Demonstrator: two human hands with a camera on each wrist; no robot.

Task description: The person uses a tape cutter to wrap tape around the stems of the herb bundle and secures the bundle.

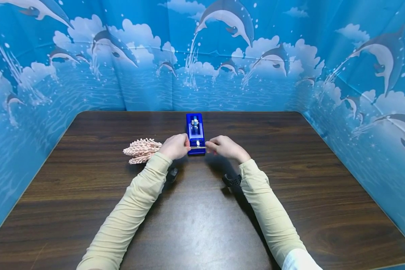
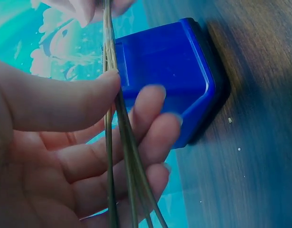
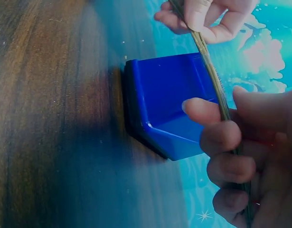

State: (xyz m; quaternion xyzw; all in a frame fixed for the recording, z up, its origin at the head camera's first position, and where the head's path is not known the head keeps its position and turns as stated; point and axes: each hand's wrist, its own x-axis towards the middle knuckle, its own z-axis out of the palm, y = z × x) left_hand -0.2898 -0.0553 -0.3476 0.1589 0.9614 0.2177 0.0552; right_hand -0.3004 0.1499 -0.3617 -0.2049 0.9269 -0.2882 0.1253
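Left hand [image 1: 175,146] and right hand [image 1: 228,147] have fingers gripping gathered stems [image 3: 208,61] at the tape dispenser's [image 1: 196,137] six-o'clock end, bundling apparently done, taping probably unfinished.

Pinkish bunch [image 1: 141,150]: hiding partly behind the left cuff [image 1: 160,162] in the head view.
Stems [image 2: 111,190]: running off the left wrist view's bottom edge; looking too thin to count in the head view.
Blue tape dispenser [image 3: 172,85]: lying partly concealed behind right fingers [image 3: 221,137].
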